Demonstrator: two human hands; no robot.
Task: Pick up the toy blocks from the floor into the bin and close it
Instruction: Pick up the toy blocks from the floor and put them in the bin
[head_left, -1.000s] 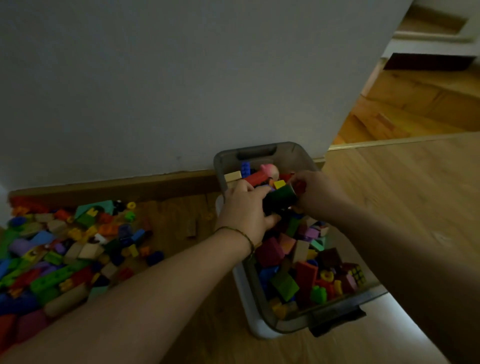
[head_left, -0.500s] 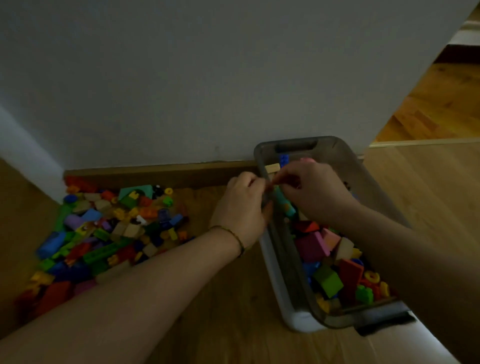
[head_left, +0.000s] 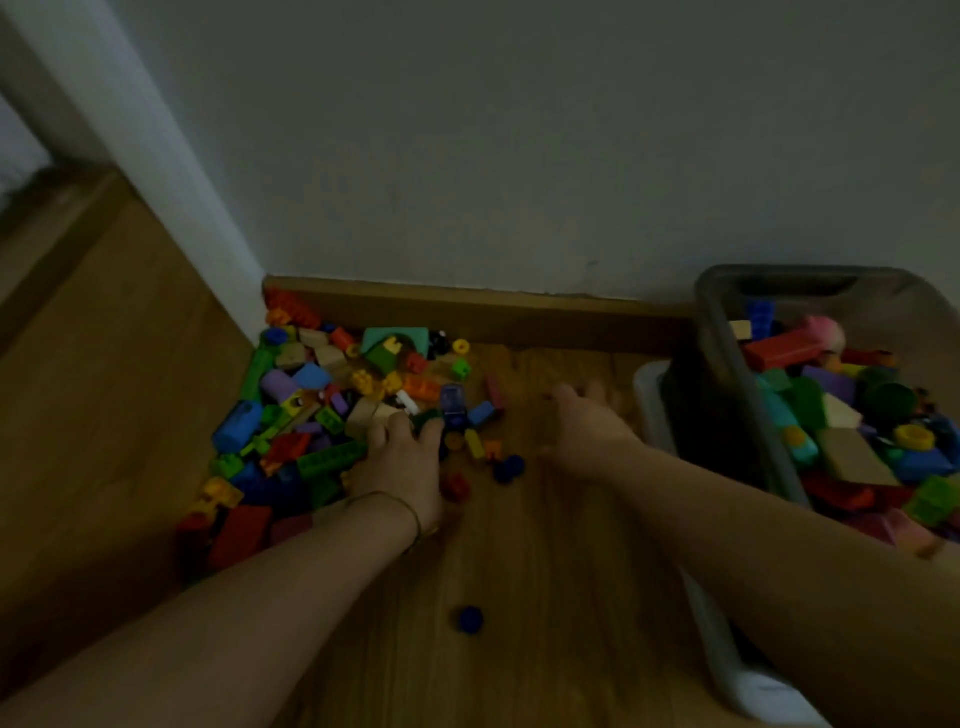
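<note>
A heap of colourful toy blocks (head_left: 311, 410) lies on the wooden floor in the corner by the wall. My left hand (head_left: 405, 462) rests on the heap's right edge, fingers spread down onto the blocks; I see nothing gripped in it. Further right, my right hand (head_left: 587, 426) hovers blurred over bare floor with fingers stretched out and empty. The grey see-through bin (head_left: 727, 364) stands at the right against the wall, without a lid, holding several blocks (head_left: 841, 415).
A white lid-like part (head_left: 727, 654) shows beside and under the bin's left side. A loose blue round piece (head_left: 470, 618) lies on the floor between my forearms. Small stray blocks (head_left: 508, 467) sit just right of my left hand. A wooden skirting board (head_left: 467, 306) runs behind.
Both hands have left the bin and swung left to the floor heap. The blocks they held over the bin are gone from them. The view has turned left.
</note>
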